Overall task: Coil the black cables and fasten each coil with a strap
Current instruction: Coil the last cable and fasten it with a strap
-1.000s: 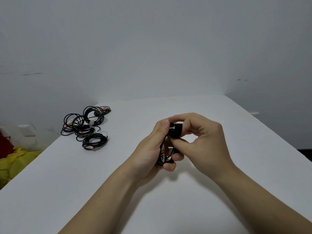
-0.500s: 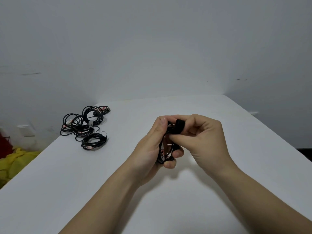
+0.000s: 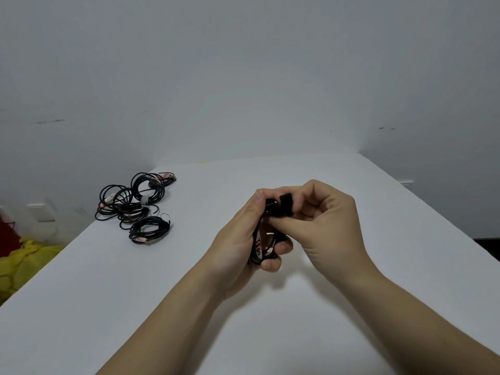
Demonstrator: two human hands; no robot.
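Note:
Above the middle of the white table (image 3: 297, 320), my left hand (image 3: 238, 244) grips a small black cable coil (image 3: 258, 246) with a white label; most of the coil is hidden in the fist. My right hand (image 3: 324, 226) pinches a black strap (image 3: 285, 203) at the top of that coil, thumb under it and fingers curled over it. Several other black cable coils (image 3: 135, 207) lie in a heap at the table's far left, some with white or grey tags.
The table's left edge runs diagonally past the heap of coils. Below it on the floor lie yellow fabric (image 3: 27, 261) and something red (image 3: 8, 234). A grey wall (image 3: 243, 77) stands behind the table.
My right hand has shifted its pinch on the strap over the top of the coil, thumb pressing in closer. Both hands stay at the same spot; the heap of coils has not moved.

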